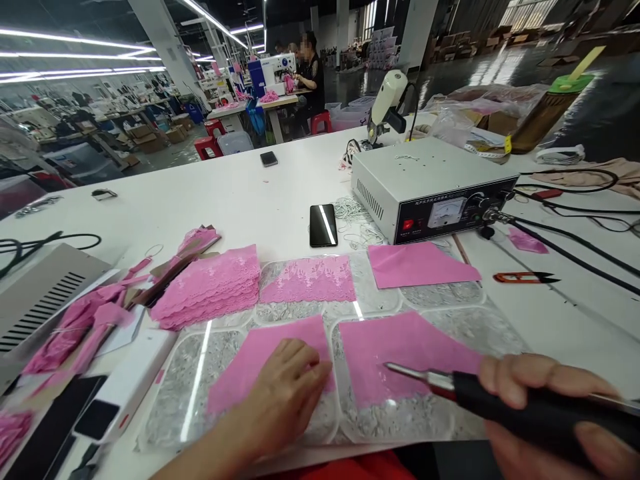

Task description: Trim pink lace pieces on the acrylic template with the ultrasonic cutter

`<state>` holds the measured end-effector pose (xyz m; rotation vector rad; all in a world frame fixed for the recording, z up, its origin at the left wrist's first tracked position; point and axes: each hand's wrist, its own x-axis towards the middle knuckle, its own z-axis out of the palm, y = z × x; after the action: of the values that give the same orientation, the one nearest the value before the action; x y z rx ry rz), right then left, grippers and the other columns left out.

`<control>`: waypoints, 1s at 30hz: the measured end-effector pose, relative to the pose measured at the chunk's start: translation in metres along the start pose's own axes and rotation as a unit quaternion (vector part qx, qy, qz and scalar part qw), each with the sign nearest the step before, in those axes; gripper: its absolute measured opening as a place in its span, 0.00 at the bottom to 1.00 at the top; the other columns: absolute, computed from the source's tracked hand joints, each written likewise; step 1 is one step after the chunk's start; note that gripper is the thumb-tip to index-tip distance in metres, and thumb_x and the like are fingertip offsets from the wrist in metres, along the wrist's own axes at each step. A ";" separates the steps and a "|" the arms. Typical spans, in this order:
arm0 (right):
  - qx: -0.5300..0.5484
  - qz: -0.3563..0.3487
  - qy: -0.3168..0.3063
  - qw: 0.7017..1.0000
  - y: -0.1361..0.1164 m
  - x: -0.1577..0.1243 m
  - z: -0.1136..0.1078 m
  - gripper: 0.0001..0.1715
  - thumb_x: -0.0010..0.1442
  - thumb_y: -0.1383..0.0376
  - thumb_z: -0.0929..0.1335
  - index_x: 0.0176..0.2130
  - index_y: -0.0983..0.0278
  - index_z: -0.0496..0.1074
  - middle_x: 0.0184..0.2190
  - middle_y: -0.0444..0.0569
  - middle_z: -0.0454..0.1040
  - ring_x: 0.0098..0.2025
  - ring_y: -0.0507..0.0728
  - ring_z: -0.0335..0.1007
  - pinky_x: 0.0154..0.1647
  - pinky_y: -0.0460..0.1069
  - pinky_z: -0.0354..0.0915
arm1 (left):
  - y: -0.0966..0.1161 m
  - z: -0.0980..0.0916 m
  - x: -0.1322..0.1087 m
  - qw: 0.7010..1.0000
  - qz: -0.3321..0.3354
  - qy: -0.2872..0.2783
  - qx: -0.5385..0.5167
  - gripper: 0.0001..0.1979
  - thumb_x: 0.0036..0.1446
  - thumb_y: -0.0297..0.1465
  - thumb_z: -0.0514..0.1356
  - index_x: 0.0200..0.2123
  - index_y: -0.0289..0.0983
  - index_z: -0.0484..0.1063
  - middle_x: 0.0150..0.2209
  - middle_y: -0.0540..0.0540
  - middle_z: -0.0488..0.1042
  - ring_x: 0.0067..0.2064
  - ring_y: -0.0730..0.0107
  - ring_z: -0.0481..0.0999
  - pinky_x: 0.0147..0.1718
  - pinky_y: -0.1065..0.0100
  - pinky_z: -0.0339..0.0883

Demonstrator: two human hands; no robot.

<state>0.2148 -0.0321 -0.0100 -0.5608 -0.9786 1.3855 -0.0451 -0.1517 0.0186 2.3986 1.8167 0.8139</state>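
Observation:
My left hand (283, 393) lies flat, fingers stretched, on a pink fabric piece (260, 363) over a clear plastic sheet (200, 373). My right hand (545, 407) grips a black pen-like tool (505, 400); its metal tip (395, 368) hovers above a second pink fabric piece (400, 347). A pink lace piece (307, 280) lies behind them. A stack of pink lace (210, 287) sits to the left, and another plain pink piece (417, 263) to the right.
A white control box with a meter (430, 187) stands behind, cables running right. A black phone (323, 225), another phone (269, 158), red snips (523, 277), a grey box (40, 293) and pink scraps (75, 327) lie around. A person (313, 73) sews far back.

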 end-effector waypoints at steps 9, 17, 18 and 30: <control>0.048 0.047 -0.155 0.986 0.020 -0.005 0.072 0.05 0.61 0.63 0.68 0.39 0.60 0.71 0.32 0.45 0.70 0.29 0.51 0.68 0.34 0.51 0.72 | 0.013 0.023 -0.032 0.995 0.006 0.039 0.087 0.12 0.63 0.22 0.55 0.49 0.28 0.70 0.31 0.44 0.70 0.32 0.65 0.66 0.31 0.63 0.64; 0.012 0.072 -0.131 0.989 0.021 -0.008 0.071 0.07 0.59 0.61 0.68 0.39 0.60 0.71 0.32 0.45 0.69 0.30 0.52 0.66 0.35 0.52 0.71 | 0.010 0.029 -0.035 0.994 0.010 0.060 0.095 0.10 0.65 0.24 0.53 0.47 0.29 0.69 0.30 0.45 0.70 0.31 0.66 0.66 0.30 0.64 0.63; 0.006 0.072 -0.129 0.989 0.021 -0.007 0.072 0.07 0.59 0.61 0.68 0.39 0.60 0.71 0.32 0.45 0.69 0.30 0.52 0.65 0.34 0.53 0.70 | 0.011 0.029 -0.035 0.994 0.008 0.060 0.096 0.10 0.65 0.24 0.52 0.47 0.29 0.69 0.30 0.45 0.70 0.31 0.66 0.66 0.30 0.64 0.63; -0.048 0.068 -0.121 0.989 0.019 -0.006 0.073 0.07 0.58 0.60 0.68 0.38 0.58 0.71 0.32 0.45 0.68 0.30 0.54 0.65 0.36 0.54 0.68 | 0.011 0.031 -0.034 0.994 0.003 0.067 0.088 0.09 0.63 0.23 0.54 0.45 0.28 0.71 0.30 0.44 0.70 0.31 0.65 0.64 0.30 0.63 0.61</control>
<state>0.1441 -0.0504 0.0106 -0.5476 -1.2247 1.5610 -0.0288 -0.1771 -0.0183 2.5119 2.0110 0.8686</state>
